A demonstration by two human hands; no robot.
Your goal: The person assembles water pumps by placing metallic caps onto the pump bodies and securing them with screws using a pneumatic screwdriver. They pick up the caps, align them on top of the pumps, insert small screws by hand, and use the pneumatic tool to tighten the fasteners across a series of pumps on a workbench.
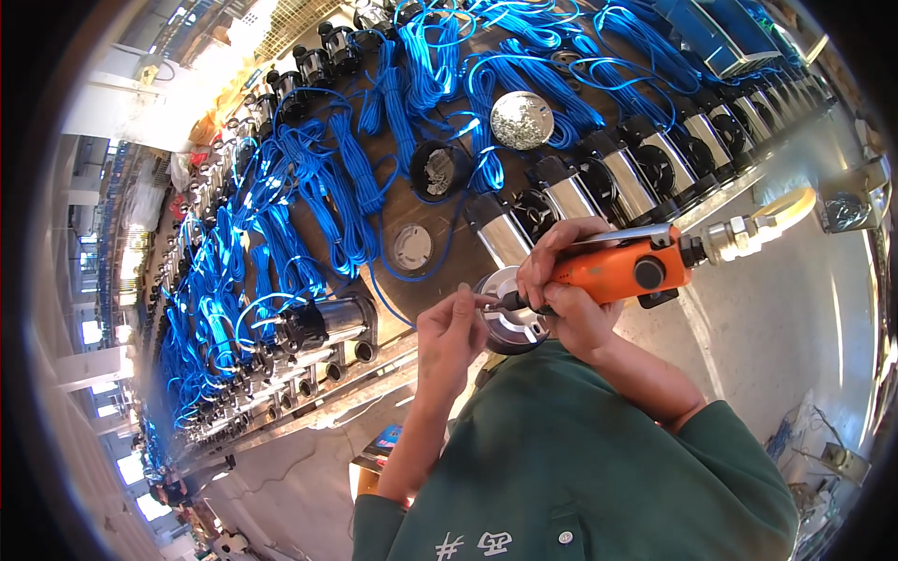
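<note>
My right hand is wrapped round an orange air screwdriver, which lies nearly level with its tip pointing left. A hose fitting joins the tool's back end. Thumb and fingertips of my left hand are pinched together at the driver's tip; whatever lies between them is too small to make out. Just below the tip is the round, open metal end of a pump-like cylinder, close in front of my green shirt. Its lower part is hidden.
Bundled blue cables cover much of the wooden table. Steel-and-black cylinder units line its right edge; another unit lies at left. A dish of small screws, a black bowl and a round disc sit between.
</note>
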